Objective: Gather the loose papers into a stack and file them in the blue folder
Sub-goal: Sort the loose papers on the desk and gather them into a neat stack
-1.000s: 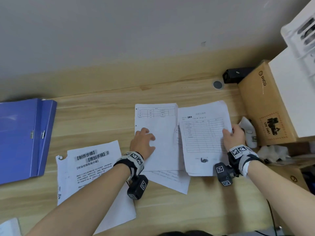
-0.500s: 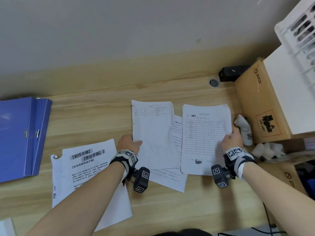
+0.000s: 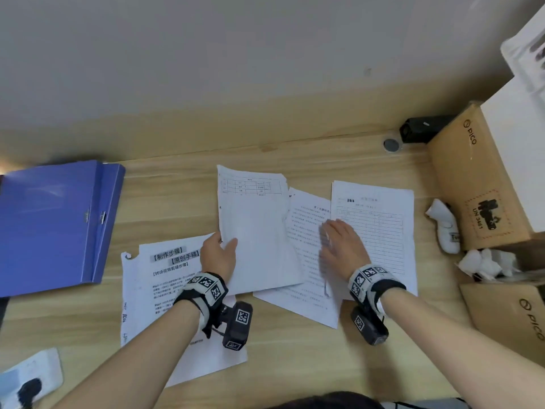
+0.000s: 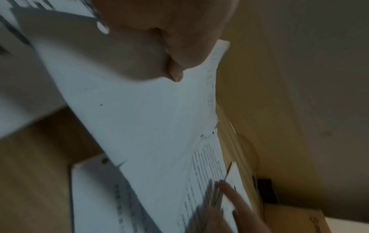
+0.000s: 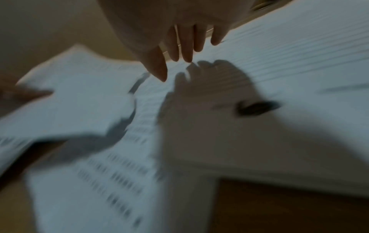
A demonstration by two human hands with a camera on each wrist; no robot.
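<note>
Head view shows the loose papers spread over the middle of the wooden desk [image 3: 177, 190]. A sheet with a small table [image 3: 259, 231] sits at the centre, its left edge lifted and pinched by the left hand [image 3: 219, 255], thumb on top and fingers curled beneath. At 3 o'clock from it lies a text page [image 3: 306, 261], partly tucked under that sheet and under a form with a grid [image 3: 380, 228] farther toward 3 o'clock. The right hand [image 3: 342, 246] lies flat, palm down, across the seam between the text page and the form; the right wrist view shows its fingers [image 5: 185, 47] straight and close together, tips on or just above the paper, though that picture is blurred. At 8 o'clock from the centre sheet lies a page with bold headings [image 3: 165, 276], partly under the left wrist. The blue folder [image 3: 53, 225] lies closed at 9 o'clock, well apart from the papers. Cardboard boxes [image 3: 472, 184] stand at 3 o'clock along the desk's edge, with a white controller [image 3: 443, 225] just beside them.
</note>
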